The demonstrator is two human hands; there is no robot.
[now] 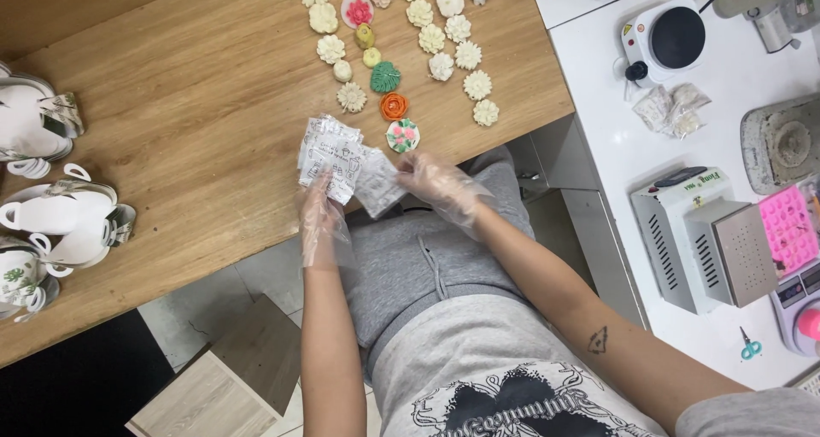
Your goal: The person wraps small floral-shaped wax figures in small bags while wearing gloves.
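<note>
1. here, the person sits at the near edge of a wooden table [196, 129], both hands in thin clear plastic gloves.
2. the left hand [323, 205] has its fingers closed around the lower edge of a bunch of small white printed packets [330, 153], holding them fanned above the table edge.
3. the right hand [436, 181] has its fingers partly curled, its fingertips pinching a clear little bag [378, 183] that touches the packets on their right side.
4. just beyond the hands lies a round piece with pink and green flowers [402, 134], then an orange rose shape [394, 105] and a green leaf shape [385, 76].
5. around these, cream flower shapes [444, 35] are spread in loose rows towards the far edge of the table.
6. at the table's left edge stand white cups and teapots [51, 215] with a green leaf print.
7. to the right, a white counter [726, 87] carries a small hot plate [666, 40], a boxy metal machine [709, 249], a pink mould [787, 228] and small blue scissors [750, 346].
</note>
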